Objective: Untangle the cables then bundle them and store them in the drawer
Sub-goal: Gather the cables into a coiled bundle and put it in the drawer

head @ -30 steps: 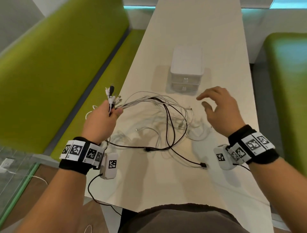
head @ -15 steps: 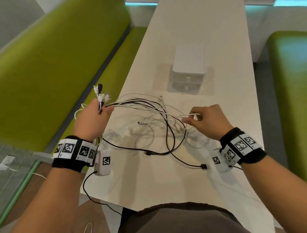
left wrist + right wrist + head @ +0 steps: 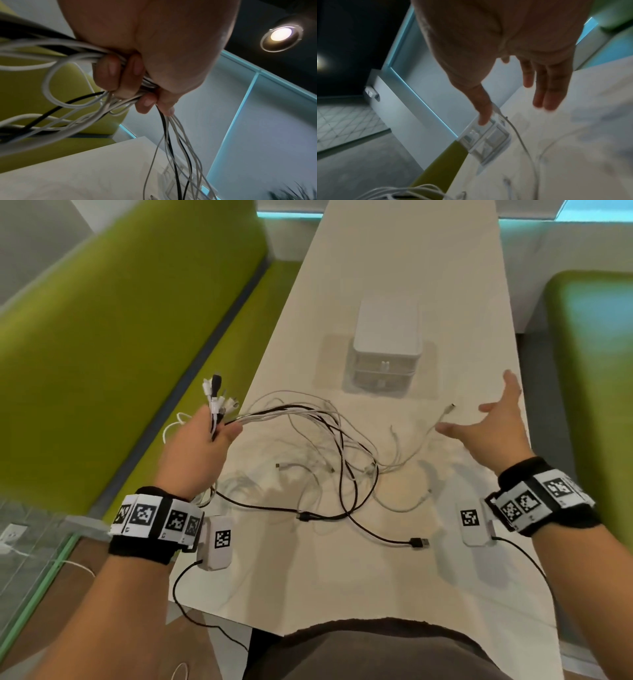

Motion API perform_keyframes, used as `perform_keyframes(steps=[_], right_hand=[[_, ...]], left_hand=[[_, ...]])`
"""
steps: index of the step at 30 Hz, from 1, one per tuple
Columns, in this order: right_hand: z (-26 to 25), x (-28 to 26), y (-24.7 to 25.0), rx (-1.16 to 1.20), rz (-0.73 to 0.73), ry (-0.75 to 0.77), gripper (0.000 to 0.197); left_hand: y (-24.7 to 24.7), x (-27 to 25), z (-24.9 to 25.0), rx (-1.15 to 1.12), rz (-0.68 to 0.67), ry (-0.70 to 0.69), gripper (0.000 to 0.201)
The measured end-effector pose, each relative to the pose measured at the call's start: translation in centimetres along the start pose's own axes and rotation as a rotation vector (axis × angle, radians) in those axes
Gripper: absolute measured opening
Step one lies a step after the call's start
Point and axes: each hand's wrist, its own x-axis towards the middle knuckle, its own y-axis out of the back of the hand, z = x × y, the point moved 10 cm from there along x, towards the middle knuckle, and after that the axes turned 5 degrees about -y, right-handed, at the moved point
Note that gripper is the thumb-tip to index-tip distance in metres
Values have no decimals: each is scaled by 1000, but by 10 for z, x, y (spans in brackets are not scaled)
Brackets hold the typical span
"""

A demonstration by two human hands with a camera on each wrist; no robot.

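A tangle of white and black cables (image 3: 329, 460) spreads over the white table (image 3: 394, 261). My left hand (image 3: 202, 440) grips a bunch of cable ends above the table's left edge, with the plugs (image 3: 215, 395) sticking up out of my fist. In the left wrist view my curled fingers (image 3: 120, 75) close round the cables (image 3: 173, 148), which hang down toward the table. My right hand (image 3: 493, 422) hovers open and spread at the right, holding nothing. A loose white cable end (image 3: 449, 408) lies just left of it. The small white drawer unit (image 3: 385, 347) stands behind the tangle, both drawers closed.
A green bench (image 3: 113, 330) runs along the left of the table, and a green seat (image 3: 596, 378) stands at the right. A black USB plug (image 3: 419, 542) lies near the front. In the right wrist view the drawer unit (image 3: 485, 140) sits just beyond my thumb.
My right hand has let go of the white cable end it pinched half a second ago, and has swung right and opened wide. The left hand keeps its grip on the bunch.
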Motion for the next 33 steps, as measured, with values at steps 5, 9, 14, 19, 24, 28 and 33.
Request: perform_keyframes(steps=[5, 9, 14, 19, 24, 28, 33], right_hand=[[-106, -74, -22, -29, -71, 677, 83], [-152, -142, -85, -212, -352, 942, 97], [-120, -125, -129, -247, -544, 612, 35], [-69, -94, -117, -268, -653, 351, 50], [-71, -89, -97, -361, -484, 525, 47], [-71, -80, -90, -600, -436, 631, 33], [-51, -66, -100, -918, -388, 547, 35]], left_hand=[[-9, -14, 61, 129, -110, -207, 37], [-15, -34, 132, 74, -167, -470, 44], [24, -24, 138, 38, -15, -479, 43], [38, 0, 65, 111, 60, -229, 38], [-34, 5, 15, 114, -151, -35, 30], [-63, 2, 7, 108, -230, 5, 30], [-55, 0, 64, 105, -155, -221, 25]])
